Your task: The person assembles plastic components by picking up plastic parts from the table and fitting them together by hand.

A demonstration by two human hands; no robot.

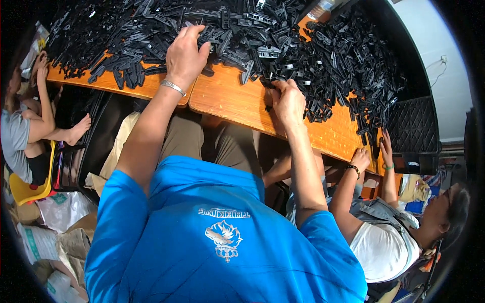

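Observation:
A deep heap of small black plastic parts (pixel 222 38) covers the far side of the wooden table (pixel 232 98). My left hand (pixel 186 58), with a bracelet at its wrist, reaches over the heap's near edge. Its thumb stands apart from the bent fingers, and I see nothing held between them. Closer to the table's front edge, my right hand (pixel 289 103) has its fingers and thumb drawn together at a black plastic part (pixel 277 80). Most of that part is hidden by the fingers.
At the right, another person (pixel 386 247) rests both hands at the table edge; someone else (pixel 30 121) sits at the far left by a yellow chair (pixel 38 177). A dark quilted panel (pixel 415 121) stands beyond the table's right end. Bags (pixel 65 209) lie on the left.

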